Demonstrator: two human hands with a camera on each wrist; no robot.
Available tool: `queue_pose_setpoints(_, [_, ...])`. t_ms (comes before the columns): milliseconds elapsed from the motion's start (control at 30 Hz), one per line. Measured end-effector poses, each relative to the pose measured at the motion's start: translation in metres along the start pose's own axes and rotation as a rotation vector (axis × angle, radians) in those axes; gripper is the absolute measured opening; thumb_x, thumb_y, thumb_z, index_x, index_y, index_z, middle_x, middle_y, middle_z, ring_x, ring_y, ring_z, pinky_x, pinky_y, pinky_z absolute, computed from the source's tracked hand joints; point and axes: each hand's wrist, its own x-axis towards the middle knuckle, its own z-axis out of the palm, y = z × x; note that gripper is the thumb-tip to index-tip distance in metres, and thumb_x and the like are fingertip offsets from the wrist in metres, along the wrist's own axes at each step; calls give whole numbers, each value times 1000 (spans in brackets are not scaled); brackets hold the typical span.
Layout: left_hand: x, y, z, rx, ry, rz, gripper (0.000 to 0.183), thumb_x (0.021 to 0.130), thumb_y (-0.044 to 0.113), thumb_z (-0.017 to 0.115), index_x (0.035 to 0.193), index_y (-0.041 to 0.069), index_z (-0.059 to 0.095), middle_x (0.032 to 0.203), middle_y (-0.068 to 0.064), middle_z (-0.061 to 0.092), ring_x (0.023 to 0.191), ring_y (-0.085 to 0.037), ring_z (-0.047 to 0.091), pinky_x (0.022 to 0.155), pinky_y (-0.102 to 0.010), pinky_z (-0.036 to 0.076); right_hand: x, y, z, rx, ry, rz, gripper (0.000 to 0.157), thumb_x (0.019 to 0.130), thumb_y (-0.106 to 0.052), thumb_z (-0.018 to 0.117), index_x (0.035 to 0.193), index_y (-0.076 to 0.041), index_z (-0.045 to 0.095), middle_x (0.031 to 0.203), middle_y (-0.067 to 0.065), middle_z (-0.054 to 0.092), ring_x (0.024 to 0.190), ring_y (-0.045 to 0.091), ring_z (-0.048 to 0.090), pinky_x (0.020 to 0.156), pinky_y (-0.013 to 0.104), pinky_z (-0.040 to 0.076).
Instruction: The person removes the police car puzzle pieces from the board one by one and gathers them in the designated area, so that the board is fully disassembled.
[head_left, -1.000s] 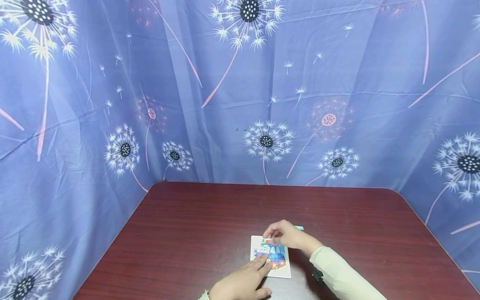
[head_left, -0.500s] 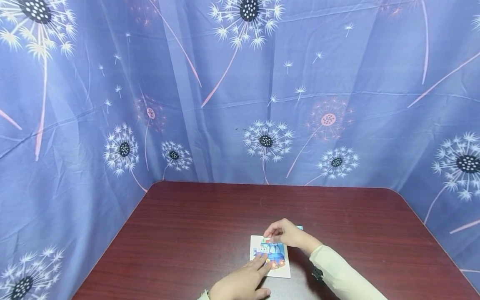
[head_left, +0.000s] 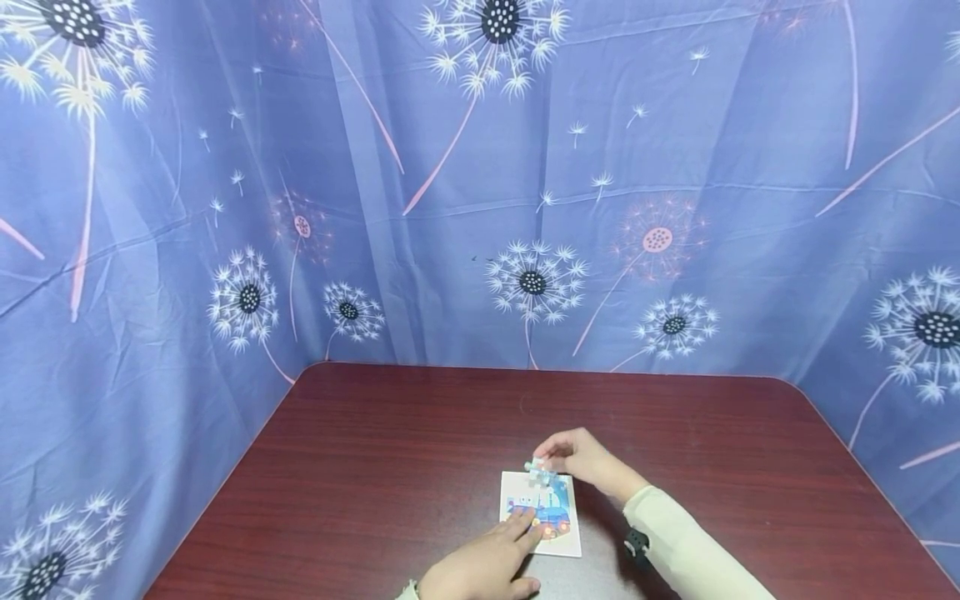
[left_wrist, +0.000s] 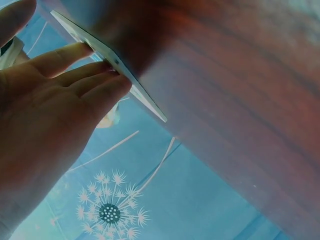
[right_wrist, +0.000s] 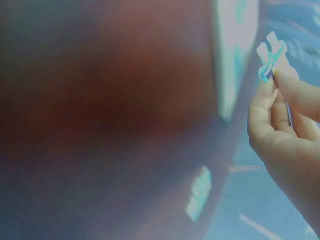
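A small white-bordered jigsaw puzzle (head_left: pixel 564 547) with a picture of a blue car lies flat on the table. My left hand (head_left: pixel 483 565) rests on its lower left part, fingers stretched over the picture; in the left wrist view those fingertips touch the board (left_wrist: pixel 147 100). Above the puzzle's top edge my right hand (head_left: pixel 588 463) pinches a puzzle piece (head_left: pixel 538 472) between thumb and fingers. The right wrist view shows that piece (right_wrist: pixel 271 57) raised and tilted, pale with blue markings and knobbed edges. Part of the car picture is covered by the left fingers.
Another light-blue piece (right_wrist: pixel 200 194) lies on the table beyond the board in the right wrist view; the right hand hides it in the head view. A dark red wooden table (head_left: pixel 390 450) extends around, with a blue dandelion-print curtain (head_left: pixel 450 250) behind it.
My right hand has lifted a puzzle piece from the top of the puzzle and shifted slightly up and right. The left hand has stayed in place on the board.
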Motion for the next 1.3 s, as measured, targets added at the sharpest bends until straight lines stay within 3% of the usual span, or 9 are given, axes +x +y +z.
queue_pose_setpoints(133, [0,-1,0,-15,-7,-9,64,92,41,60,146,11,42,151,-8,38,140,-19,32,110,-33,33,2,-6,-17,25,71,41,14,88,-4,67,99,3,70,93,12,70,84,16,64,77,34,55])
queue_pose_setpoints(300, [-1,-2,0,-8,-3,1,64,92,41,60,146,11,42,150,-9,39,139,-20,34,109,-34,34,-1,-5,-35,33,72,78,20,89,-9,67,105,2,70,97,10,70,86,15,64,80,44,54])
queue_pose_setpoints(767, [0,-2,2,-2,9,14,64,92,41,60,146,12,42,152,-9,37,140,-19,33,110,-33,34,-20,7,-72,77,62,148,29,91,-10,65,114,8,64,103,16,69,89,21,66,81,47,55])
queue_pose_setpoints(1000, [0,-3,4,11,24,28,63,92,40,60,145,11,42,151,-10,38,139,-20,34,109,-33,34,-29,14,-85,72,78,159,24,89,1,63,110,13,63,102,18,69,88,18,66,81,45,55])
queue_pose_setpoints(1300, [-2,0,0,19,30,30,62,93,39,60,144,9,44,150,-11,40,139,-21,35,109,-32,35,-39,23,-96,40,85,193,23,89,2,62,108,16,62,100,19,69,84,16,65,78,40,56])
